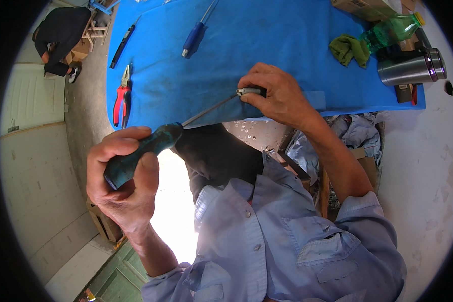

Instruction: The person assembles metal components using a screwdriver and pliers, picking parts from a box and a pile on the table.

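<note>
My left hand (117, 204) is wrapped round the worn teal handle of a screwdriver (162, 138), in front of the table's near edge. Its metal shaft slants up to the right, and the tip meets a small grey-and-black part (248, 91). That part sits pinched between the thumb and fingers of my right hand (283, 95), over the near side of the blue-covered table (267, 43). Its exact kind is too small and covered to make out.
Left on the table lie red-and-black pliers (122, 103), a black slim tool (122, 46) and a blue-handled screwdriver (194, 39). A green cloth (351, 49), green bottle (391, 31) and steel flask (410, 68) are at the right. A person (63, 35) sits far left.
</note>
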Demonstrator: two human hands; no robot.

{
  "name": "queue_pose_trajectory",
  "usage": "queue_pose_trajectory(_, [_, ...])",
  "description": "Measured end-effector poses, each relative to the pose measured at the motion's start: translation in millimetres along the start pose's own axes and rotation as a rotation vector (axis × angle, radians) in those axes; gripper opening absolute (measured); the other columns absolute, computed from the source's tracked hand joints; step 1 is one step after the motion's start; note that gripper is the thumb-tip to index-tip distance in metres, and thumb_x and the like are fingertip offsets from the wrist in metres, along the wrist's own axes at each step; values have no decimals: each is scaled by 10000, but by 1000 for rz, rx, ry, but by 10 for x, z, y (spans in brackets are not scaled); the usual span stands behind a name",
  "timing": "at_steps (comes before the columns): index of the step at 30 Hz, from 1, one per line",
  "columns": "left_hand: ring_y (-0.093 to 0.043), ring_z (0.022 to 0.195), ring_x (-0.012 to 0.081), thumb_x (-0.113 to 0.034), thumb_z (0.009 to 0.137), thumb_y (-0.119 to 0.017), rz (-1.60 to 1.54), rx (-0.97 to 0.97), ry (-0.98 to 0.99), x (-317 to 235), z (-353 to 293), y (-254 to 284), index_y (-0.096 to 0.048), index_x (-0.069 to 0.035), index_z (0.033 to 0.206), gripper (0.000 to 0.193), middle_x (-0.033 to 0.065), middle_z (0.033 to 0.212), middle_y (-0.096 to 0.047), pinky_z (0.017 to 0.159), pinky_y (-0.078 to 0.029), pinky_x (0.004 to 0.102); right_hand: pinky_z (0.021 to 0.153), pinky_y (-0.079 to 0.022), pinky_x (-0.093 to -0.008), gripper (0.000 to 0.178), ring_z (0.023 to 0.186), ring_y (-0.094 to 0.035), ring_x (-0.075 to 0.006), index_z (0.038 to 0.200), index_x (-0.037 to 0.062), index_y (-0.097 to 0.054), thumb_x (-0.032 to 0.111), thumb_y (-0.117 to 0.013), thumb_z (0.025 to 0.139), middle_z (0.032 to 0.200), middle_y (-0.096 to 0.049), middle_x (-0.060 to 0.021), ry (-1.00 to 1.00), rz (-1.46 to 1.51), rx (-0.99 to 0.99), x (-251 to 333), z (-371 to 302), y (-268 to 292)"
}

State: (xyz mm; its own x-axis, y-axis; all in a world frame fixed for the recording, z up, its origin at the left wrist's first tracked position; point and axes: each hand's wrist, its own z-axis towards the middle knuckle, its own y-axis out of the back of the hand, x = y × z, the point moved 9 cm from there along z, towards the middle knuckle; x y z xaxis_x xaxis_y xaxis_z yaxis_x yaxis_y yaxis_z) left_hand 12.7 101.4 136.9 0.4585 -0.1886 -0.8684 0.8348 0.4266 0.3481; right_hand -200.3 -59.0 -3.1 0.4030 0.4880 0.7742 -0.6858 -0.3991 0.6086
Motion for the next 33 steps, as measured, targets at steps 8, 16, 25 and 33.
queue_pose_trajectory(8, [-671,910,159,56,837,-756,17,14,-21,-24,51,-53,-612,-15,1079,290,182,1085,-733,828,-533,272,750,-513,-357,158,845,-638,-232,976,38,-742,99,-781,836,924,-658,-64,7,-13,0,-5,-1,-1])
queue_pose_trajectory(16, [-680,913,162,72,829,-741,65,61,-43,-105,127,-103,-618,-12,1071,284,170,1064,-739,848,-534,280,778,-502,-414,139,878,-634,-281,937,81,-762,145,-786,817,931,-661,-58,-30,27,-4,-38,1,-8])
queue_pose_trajectory(25, [-685,893,135,109,820,-718,118,82,-59,-205,270,-231,-627,-13,1047,273,144,1033,-747,803,-553,265,742,-510,-364,174,837,-638,-231,984,39,-748,99,-784,825,920,-659,-67,14,-14,-9,3,0,8])
queue_pose_trajectory(33, [-680,909,145,76,834,-740,294,135,-165,-428,338,-388,-639,-25,1048,258,120,1017,-744,825,-547,270,737,-506,-368,173,830,-632,-232,984,46,-750,106,-785,826,916,-651,-64,18,-13,-15,-5,-9,6])
